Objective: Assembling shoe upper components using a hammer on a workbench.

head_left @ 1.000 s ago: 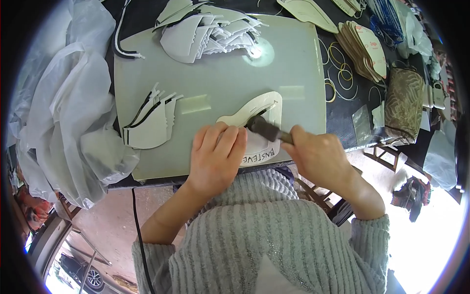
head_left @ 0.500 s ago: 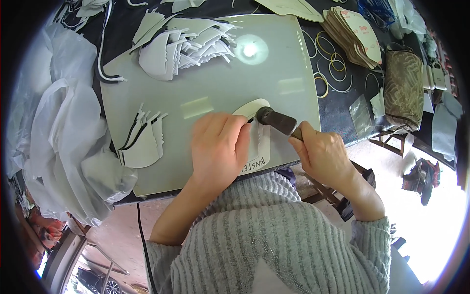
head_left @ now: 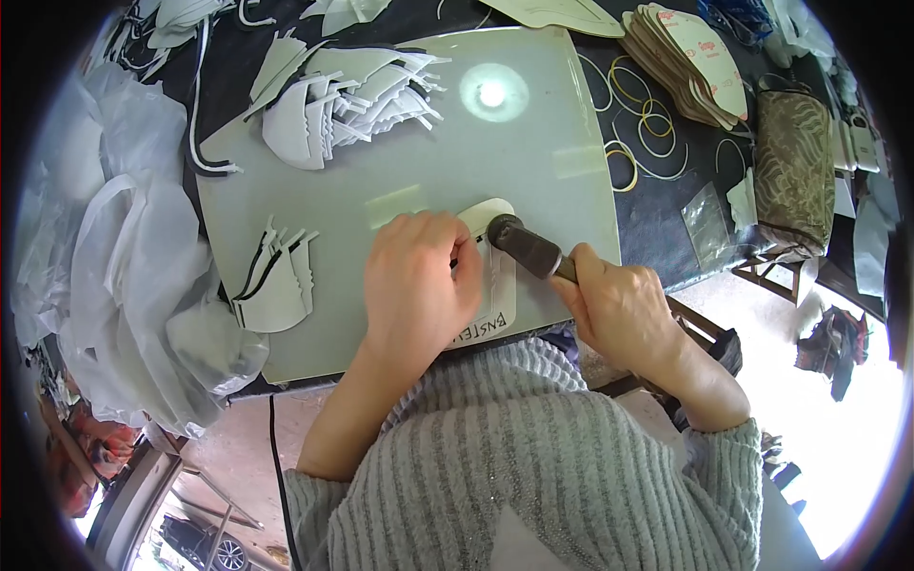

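My right hand [head_left: 624, 309] is closed around the handle of a hammer [head_left: 526, 246]. The hammer's round dark face rests on or just over the upper part of a cream, round-ended template [head_left: 488, 211], which has handwriting at its near end. A white cut piece [head_left: 492, 285] lies on the template, partly hidden by my left hand. My left hand [head_left: 419, 276] bends over the template's left side, thumb and fingers pinched together. A bit of black strip [head_left: 455, 263] shows between them; the rest of it is hidden.
A pale board [head_left: 333, 238] bears a heap of white cut pieces [head_left: 352, 105] and a smaller stack with black strips [head_left: 276, 290]. Plastic bags [head_left: 133, 266] lie at left. At right are coiled cords [head_left: 643, 114], stacked beige pieces [head_left: 685, 62] and a patterned pouch [head_left: 793, 171].
The hammer head has shifted slightly left and nearer me with my right hand. My left hand still pinches at the template's side, its knuckles a little higher.
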Action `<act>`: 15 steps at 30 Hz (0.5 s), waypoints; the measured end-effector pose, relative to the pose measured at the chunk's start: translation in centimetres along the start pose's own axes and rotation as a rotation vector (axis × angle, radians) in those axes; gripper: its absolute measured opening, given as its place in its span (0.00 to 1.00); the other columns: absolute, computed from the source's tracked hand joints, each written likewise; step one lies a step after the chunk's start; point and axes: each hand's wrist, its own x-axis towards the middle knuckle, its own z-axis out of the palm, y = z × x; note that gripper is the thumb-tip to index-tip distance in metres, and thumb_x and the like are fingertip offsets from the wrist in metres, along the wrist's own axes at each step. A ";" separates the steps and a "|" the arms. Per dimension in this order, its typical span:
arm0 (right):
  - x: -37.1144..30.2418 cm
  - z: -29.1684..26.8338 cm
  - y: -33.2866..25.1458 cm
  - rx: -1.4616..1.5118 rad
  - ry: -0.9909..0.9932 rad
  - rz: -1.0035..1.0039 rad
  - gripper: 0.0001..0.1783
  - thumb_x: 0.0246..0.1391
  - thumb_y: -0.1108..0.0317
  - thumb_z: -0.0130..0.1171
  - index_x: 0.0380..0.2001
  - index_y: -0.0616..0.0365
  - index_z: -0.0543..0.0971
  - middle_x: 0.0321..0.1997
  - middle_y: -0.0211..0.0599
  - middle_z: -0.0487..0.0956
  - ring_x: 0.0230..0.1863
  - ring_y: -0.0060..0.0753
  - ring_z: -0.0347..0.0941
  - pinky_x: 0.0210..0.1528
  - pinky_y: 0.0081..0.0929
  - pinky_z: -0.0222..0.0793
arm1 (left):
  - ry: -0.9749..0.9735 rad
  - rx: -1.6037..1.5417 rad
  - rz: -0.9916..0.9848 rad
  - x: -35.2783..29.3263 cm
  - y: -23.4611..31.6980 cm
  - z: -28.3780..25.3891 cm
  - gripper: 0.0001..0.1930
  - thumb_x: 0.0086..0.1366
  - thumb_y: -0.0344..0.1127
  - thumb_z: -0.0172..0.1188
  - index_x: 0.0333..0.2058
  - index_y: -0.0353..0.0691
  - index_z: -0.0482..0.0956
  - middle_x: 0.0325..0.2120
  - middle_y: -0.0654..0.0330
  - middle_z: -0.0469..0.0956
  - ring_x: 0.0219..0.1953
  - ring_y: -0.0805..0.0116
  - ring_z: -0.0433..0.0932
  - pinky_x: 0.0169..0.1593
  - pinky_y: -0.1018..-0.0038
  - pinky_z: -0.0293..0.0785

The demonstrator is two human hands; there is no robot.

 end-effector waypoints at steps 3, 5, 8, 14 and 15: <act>0.1 0.0 0.2 -0.004 0.005 0.003 0.18 0.62 0.59 0.58 0.28 0.61 0.67 0.12 0.39 0.72 0.14 0.43 0.74 0.15 0.35 0.68 | -0.013 0.026 -0.022 -0.3 -0.2 0.1 0.04 0.54 0.23 0.63 0.27 0.38 0.78 0.23 0.58 0.78 0.25 0.62 0.76 0.29 0.70 0.72; 0.2 -0.2 0.4 0.008 0.022 -0.021 0.17 0.62 0.59 0.57 0.28 0.61 0.67 0.12 0.40 0.72 0.14 0.43 0.74 0.15 0.36 0.68 | 0.071 -0.055 0.033 -0.9 -0.6 -0.3 0.03 0.54 0.23 0.63 0.28 0.37 0.78 0.25 0.58 0.78 0.26 0.61 0.77 0.31 0.69 0.72; 0.0 -1.9 0.0 0.053 0.011 0.038 0.17 0.63 0.59 0.56 0.28 0.60 0.67 0.13 0.41 0.72 0.14 0.43 0.74 0.16 0.36 0.68 | 0.183 -0.089 0.170 -2.6 -1.7 -1.8 0.05 0.55 0.23 0.63 0.32 0.35 0.80 0.29 0.57 0.79 0.30 0.58 0.77 0.34 0.68 0.73; 1.4 -1.2 -1.8 -0.087 -0.099 -0.012 0.17 0.63 0.59 0.56 0.28 0.60 0.67 0.11 0.39 0.70 0.13 0.44 0.73 0.16 0.37 0.66 | 0.185 0.089 0.287 -6.0 -2.6 -2.1 0.14 0.54 0.25 0.66 0.41 0.33 0.82 0.37 0.57 0.79 0.38 0.56 0.76 0.42 0.66 0.73; 1.4 -1.9 -2.0 -0.118 -0.063 -0.078 0.17 0.62 0.60 0.57 0.27 0.60 0.67 0.10 0.36 0.68 0.12 0.42 0.71 0.14 0.36 0.65 | 0.154 0.108 0.259 -6.3 -2.8 -2.1 0.15 0.53 0.25 0.67 0.42 0.33 0.82 0.38 0.57 0.79 0.39 0.56 0.76 0.43 0.66 0.72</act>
